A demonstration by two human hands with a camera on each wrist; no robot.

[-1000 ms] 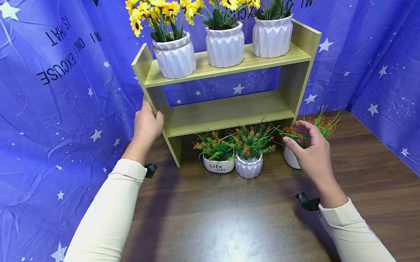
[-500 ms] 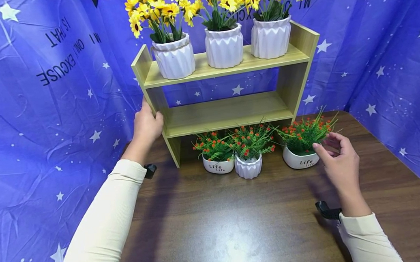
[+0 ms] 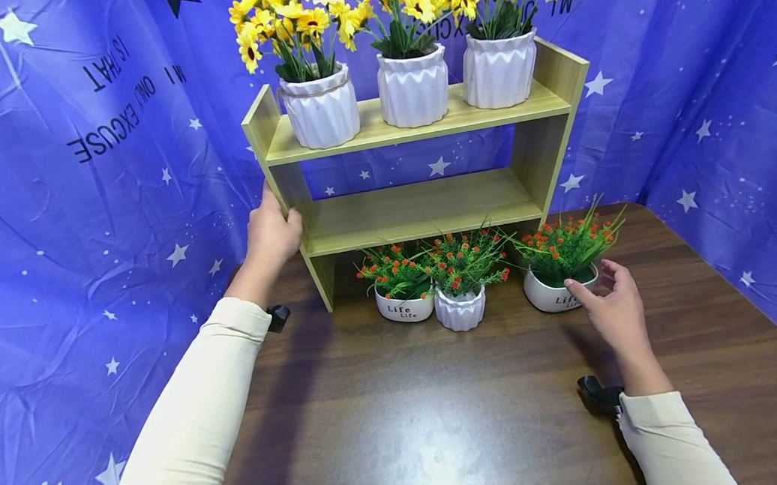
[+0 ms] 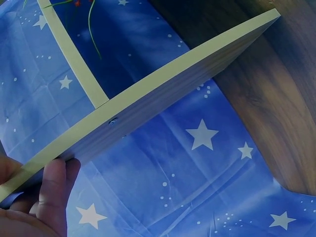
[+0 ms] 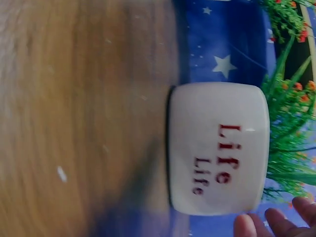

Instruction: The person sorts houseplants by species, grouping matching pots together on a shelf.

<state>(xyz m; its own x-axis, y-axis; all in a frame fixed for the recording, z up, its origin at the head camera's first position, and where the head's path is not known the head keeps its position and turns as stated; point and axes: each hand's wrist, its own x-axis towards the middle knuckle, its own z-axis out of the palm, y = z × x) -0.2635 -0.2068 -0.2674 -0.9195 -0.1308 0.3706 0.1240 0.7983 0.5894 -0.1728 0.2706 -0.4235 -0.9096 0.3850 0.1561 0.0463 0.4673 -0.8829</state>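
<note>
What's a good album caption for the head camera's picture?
Beneath yellow blooms, left hand grips a shelf; right hand by a white "Life" pot of red flowers.

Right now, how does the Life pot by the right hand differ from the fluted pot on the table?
The Life pot is smooth and lettered; the fluted pot is ridged, no lettering visible. The Life pot is wider than the fluted pot. The Life pot has the right hand beside it; the fluted pot has no hand near. Both are white and hold green plants with reddish flowers.
</note>
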